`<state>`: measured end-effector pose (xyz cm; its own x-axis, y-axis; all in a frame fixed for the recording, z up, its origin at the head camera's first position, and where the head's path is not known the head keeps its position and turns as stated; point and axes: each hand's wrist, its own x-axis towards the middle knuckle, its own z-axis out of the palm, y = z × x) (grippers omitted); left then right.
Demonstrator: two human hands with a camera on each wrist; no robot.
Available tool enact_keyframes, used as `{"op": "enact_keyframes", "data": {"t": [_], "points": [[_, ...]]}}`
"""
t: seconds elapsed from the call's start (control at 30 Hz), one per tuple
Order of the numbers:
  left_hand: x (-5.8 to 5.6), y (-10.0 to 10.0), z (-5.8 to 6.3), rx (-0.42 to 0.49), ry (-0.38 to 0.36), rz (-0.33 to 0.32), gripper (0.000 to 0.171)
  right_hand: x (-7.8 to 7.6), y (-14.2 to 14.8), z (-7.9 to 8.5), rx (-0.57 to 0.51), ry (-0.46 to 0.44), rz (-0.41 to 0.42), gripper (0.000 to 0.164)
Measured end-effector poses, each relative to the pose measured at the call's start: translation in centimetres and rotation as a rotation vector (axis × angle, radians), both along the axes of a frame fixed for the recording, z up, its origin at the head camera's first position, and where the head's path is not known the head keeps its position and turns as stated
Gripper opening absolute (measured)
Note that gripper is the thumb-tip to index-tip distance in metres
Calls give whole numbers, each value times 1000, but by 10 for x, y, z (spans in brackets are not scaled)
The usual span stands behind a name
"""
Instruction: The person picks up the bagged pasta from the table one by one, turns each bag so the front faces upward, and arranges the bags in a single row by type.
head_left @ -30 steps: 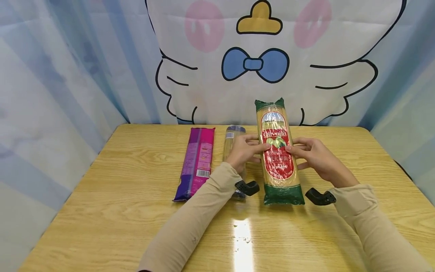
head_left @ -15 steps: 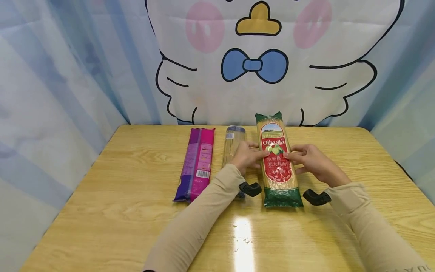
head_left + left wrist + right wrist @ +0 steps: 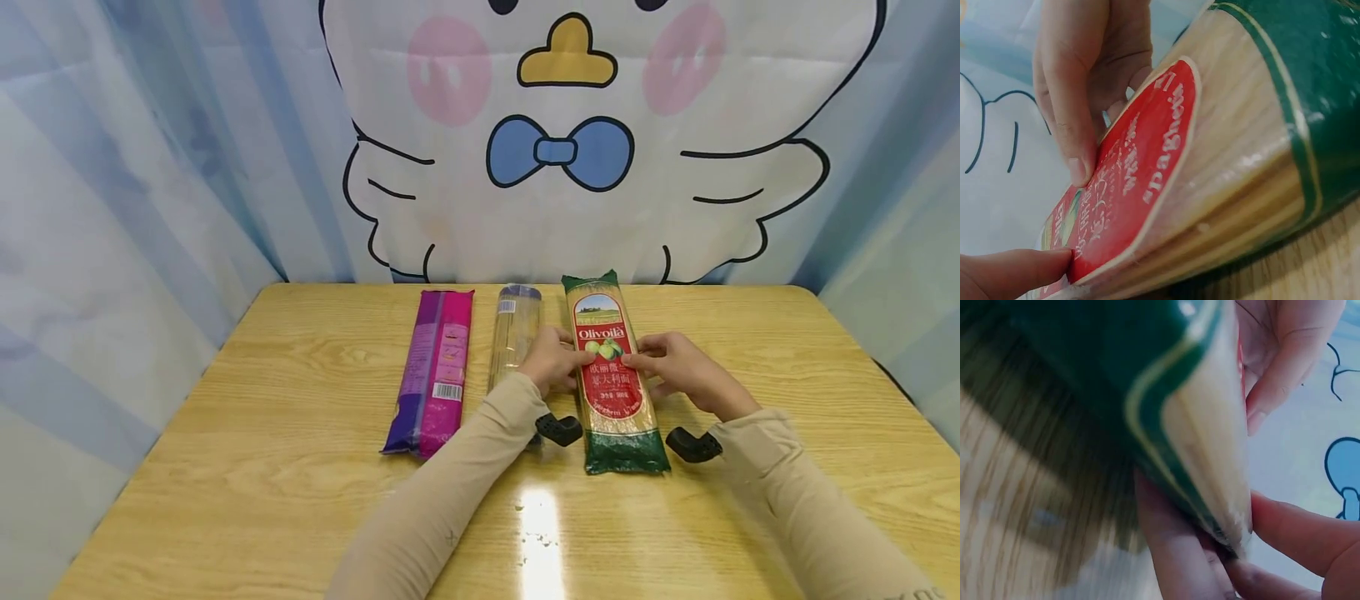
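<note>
A packet of spaghetti point(image 3: 618, 421) with green ends and a red label lies face up, low over the table. My left hand point(image 3: 553, 360) grips its left edge, thumb on the label. On the opposite edge my right hand point(image 3: 688, 372) holds it the same way. In the right wrist view, fingers point(image 3: 1175, 544) curl under the packet's edge. The left wrist view shows a thumb point(image 3: 1019, 272) pressed on the red label. Left of the packet lies a clear packet of noodle-like sticks point(image 3: 517, 329), partly hidden by my left hand and sleeve.
Farther left, a pink and purple packet point(image 3: 435, 367) lies on the wooden table point(image 3: 300, 433). A curtain with a cartoon print point(image 3: 558, 225) hangs right behind the table's back edge. Black wrist devices point(image 3: 693, 446) stick out near the spaghetti packet's lower end.
Both hands have lowered the spaghetti packet toward the table, its far end dropping most so that it lies flatter. The other two packets have stayed in place; the head view has tilted slightly.
</note>
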<state>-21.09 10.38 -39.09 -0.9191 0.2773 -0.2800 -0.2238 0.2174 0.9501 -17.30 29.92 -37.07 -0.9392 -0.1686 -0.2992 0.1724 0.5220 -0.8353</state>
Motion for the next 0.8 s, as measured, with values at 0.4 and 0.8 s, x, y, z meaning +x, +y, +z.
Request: {"op": "enact_keyframes", "data": {"t": [0.4,0.8], "points": [[5,4,2,-24,22,-13,26,-1,-1,0,140,7,36,41],[3,-23,16,-232,336,-35,41,2,-2,12,228,156,40,57]]}}
